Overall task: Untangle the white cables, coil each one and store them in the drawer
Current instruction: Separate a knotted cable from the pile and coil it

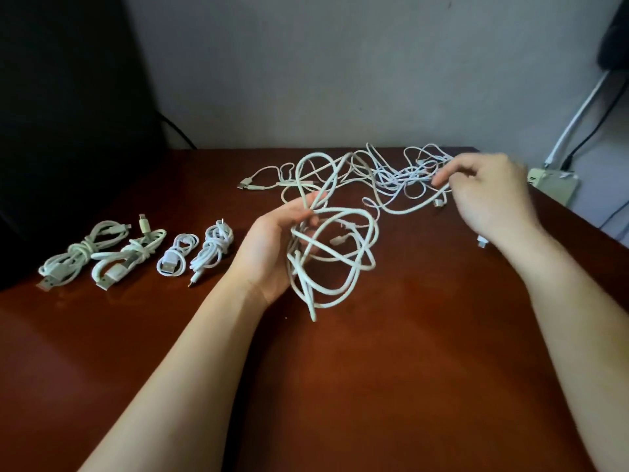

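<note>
Starting at the far left, I count four finished bundles on the table [374, 386]: the first bundle [80, 255], the second bundle [131, 253], the small third bundle [177, 257] and the fourth bundle [212, 248]. Each is wrapped on itself, and they lie in a row near the dark screen [68, 97]. None is stored, and I see no drawer in this view.

Next, the left hand [272, 247] is palm up, with thumb and fingers closed round the half-coiled cable [340, 264]. Its loose, uneven loops hang from the grip just above the wood. I judge this to be the fifth cable, mid-coil.

Beyond it the tangle [391, 175] lies spread along the back edge. It holds several thin strands, and I cannot count them. The right hand [490, 195], well apart from the left, pinches a strand at the tangle's right side. That strand seems to be the tail of the half-coiled cable, not yet pulled free. A loose plug [481, 241] lies by the right wrist.

So I would say roughly half is done. Left to do are freeing this tail, separating the rest, coiling, and stowing everything.

There is wide bare wood in front of both arms. The right table edge runs close past the right hand, with a beige box [553, 183] just off it, so I would pull slack leftward and toward me.
</note>
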`<state>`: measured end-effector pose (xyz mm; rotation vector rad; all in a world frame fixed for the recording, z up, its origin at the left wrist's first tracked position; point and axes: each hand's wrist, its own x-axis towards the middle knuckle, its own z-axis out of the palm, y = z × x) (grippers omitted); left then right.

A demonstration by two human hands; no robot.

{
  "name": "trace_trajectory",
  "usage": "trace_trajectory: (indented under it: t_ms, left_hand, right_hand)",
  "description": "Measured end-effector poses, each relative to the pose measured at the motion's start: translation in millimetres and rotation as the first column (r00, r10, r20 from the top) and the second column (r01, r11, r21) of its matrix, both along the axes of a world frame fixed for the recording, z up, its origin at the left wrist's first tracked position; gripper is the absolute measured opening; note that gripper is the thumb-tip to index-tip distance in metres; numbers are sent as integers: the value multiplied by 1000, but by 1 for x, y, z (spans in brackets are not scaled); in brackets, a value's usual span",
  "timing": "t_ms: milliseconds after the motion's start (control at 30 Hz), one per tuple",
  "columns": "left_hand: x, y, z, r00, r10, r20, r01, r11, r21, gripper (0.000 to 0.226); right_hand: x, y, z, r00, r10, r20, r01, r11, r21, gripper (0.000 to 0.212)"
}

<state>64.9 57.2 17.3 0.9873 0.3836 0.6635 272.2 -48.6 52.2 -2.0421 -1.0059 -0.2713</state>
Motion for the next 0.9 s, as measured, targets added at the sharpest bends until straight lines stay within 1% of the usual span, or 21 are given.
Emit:
trace_trajectory:
  t_ms: [67, 133, 200, 233, 267, 300, 333, 367, 400, 433, 467, 500, 533, 600, 633, 700, 767, 833, 867, 900]
  left_hand:
    - [4, -1, -2, 998, -13, -67, 16, 999, 33, 33]
    - [7, -3, -4, 994, -21, -106, 25, 999, 36, 32]
    - [8, -4, -5, 992, -19, -124, 21, 1000, 17, 32]
    - [9, -4, -5, 991, -19, -131, 20, 1000, 7, 32]
    - [9, -4, -6, 991, -22, -130, 22, 1000, -2, 32]
    - [9, -4, -6, 992, -23, -128, 23, 1000, -7, 32]
    - [8, -4, -6, 992, -26, -121, 25, 1000, -10, 32]
    - [8, -4, -6, 993, -23, -115, 22, 1000, -9, 32]
    - [8, -4, -6, 994, -22, -107, 22, 1000, -6, 32]
    - [7, -4, -6, 995, -18, -103, 18, 1000, 4, 32]
    - [7, -4, -5, 995, -15, -100, 17, 1000, 21, 32]
    - [7, -5, -5, 995, -14, -97, 19, 999, 51, 30]
    - [7, -6, -4, 996, -26, -90, 34, 995, 90, 28]
    - [6, -8, -2, 996, -40, -86, 52, 988, 142, 26]
    - [6, -9, -2, 995, -21, -98, 35, 988, 151, 27]
    - [7, -8, -3, 989, 74, -128, -47, 979, 200, 25]
    - [7, -6, -5, 967, 179, -180, -114, 940, 322, 24]
    - [6, -7, -6, 954, 216, -208, -114, 903, 415, 24]
    - [6, -7, -5, 952, 224, -210, -113, 891, 439, 24]
    - [6, -8, -4, 949, 236, -211, -117, 881, 458, 24]
  right_hand:
    - [2, -4, -1, 996, -58, 60, 70, 974, -217, 27]
    - [-1, -8, -1, 993, -76, 92, 109, 897, -429, 25]
    - [-6, -8, -2, 993, -28, 112, 87, 824, -560, 29]
    - [-9, -8, -2, 990, 23, 142, 65, 812, -580, 33]
    - [-12, -7, -2, 977, 88, 195, 37, 827, -561, 37]
    - [-16, -5, -3, 956, 158, 247, -13, 866, -501, 39]
    - [-21, -3, -4, 935, 219, 278, -95, 912, -399, 40]
    - [-28, -2, -4, 923, 274, 270, -200, 941, -272, 39]
    - [-34, -2, -4, 914, 334, 229, -304, 940, -155, 38]
    - [-40, -1, -5, 904, 389, 179, -382, 921, -71, 38]
    - [-45, -1, -7, 894, 426, 137, -426, 904, -32, 41]
    - [-48, 0, -8, 888, 451, 95, -449, 893, -41, 44]
    - [-51, 1, -10, 884, 464, 53, -458, 884, -90, 47]
    - [-52, 3, -15, 883, 469, -1, -456, 858, -238, 47]
    - [-50, 5, -18, 881, 472, -22, -458, 841, -290, 43]
    - [-48, 8, -23, 873, 484, -59, -476, 821, -314, 32]
    - [-46, 10, -26, 868, 490, -86, -490, 811, -321, 28]
    - [-45, 12, -29, 861, 497, -107, -495, 773, -396, 26]
    - [-46, 13, -32, 858, 499, -121, -498, 750, -434, 22]
    - [-47, 14, -35, 855, 498, -143, -506, 741, -441, 18]
